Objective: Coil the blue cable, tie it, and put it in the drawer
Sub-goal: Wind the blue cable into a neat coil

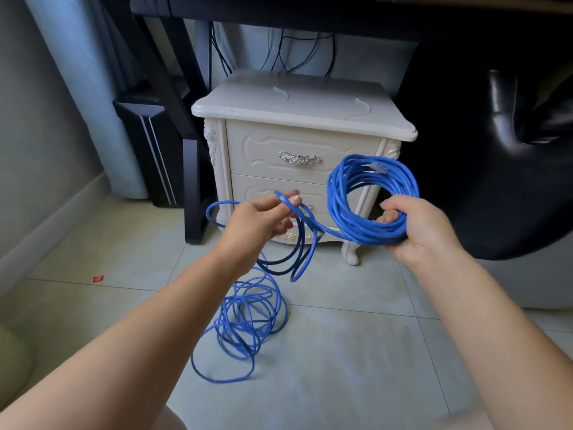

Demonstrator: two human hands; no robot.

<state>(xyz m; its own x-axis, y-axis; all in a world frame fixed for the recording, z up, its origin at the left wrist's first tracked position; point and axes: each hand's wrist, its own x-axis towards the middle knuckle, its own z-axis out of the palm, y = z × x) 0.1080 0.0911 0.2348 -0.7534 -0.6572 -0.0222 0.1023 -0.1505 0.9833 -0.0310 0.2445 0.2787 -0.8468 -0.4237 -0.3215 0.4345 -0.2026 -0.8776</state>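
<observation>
My right hand (424, 231) clamps the coiled blue cable (372, 197); my left hand (263, 221) pinches the feeding strand. Coiling step, half done: loose loops (248, 321) lie on the near floor. Next: lay another turn. Nightstand drawer (299, 158), far, is closed.
</observation>
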